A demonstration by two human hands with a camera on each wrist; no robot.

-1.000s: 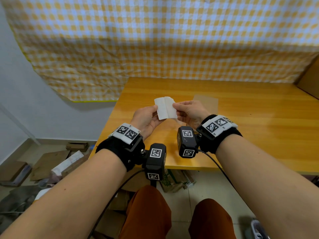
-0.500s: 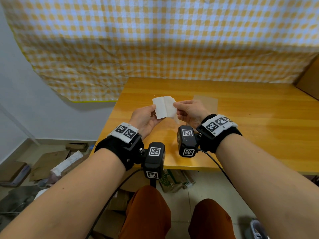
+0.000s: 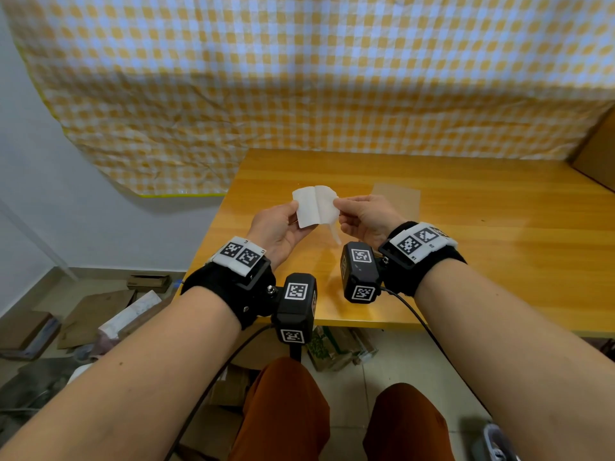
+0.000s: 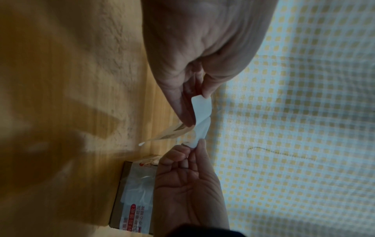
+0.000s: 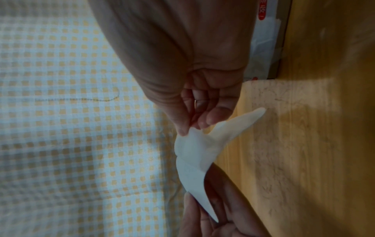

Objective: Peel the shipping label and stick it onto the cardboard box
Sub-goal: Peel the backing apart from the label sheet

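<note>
I hold a white shipping label [image 3: 314, 209] above the wooden table [image 3: 499, 261], between both hands. My left hand [image 3: 294, 211] pinches its left edge and my right hand [image 3: 337, 207] pinches its right edge. A thin translucent backing strip [image 3: 334, 232] hangs loose under the right side. In the left wrist view the label [image 4: 201, 112] curls between thumb and fingers, with the strip [image 4: 168, 134] sticking out sideways. From the right wrist the label [image 5: 192, 157] looks bent, and a flap [image 5: 237, 125] splits away from it. The cardboard box [image 4: 134, 192], taped and printed in red, stands on the table beyond my right hand.
A flat brown sheet [image 3: 396, 201] lies on the table just behind my right hand. A brown box side [image 3: 599, 144] shows at the far right edge. A yellow checked cloth [image 3: 299, 78] hangs behind the table. Cardboard scraps [image 3: 100, 311] litter the floor at the left.
The label has shifted slightly left and up between my hands. A translucent strip now hangs free under its right side, where the right fingers have pulled the layers apart.
</note>
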